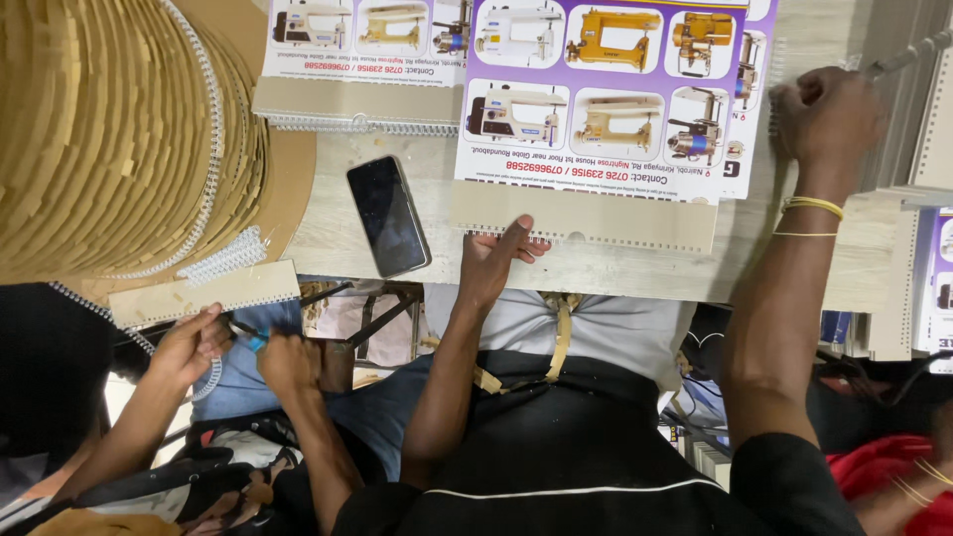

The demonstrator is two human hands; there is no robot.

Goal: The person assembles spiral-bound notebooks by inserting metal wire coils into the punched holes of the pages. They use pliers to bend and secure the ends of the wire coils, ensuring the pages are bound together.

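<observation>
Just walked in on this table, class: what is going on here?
The person's left hand presses flat on the punched cardboard edge of a printed calendar on the table. Their right hand is closed around a grey bar beside the calendar's far corner. A phone lies nearby. At left, a co-worker's hands hold a cardboard strip with wire binding.

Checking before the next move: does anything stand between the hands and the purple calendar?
Nothing visible. The left hand rests on the calendar's cardboard edge, the right hand at its right side; the phone lies clear, leftward.
</observation>
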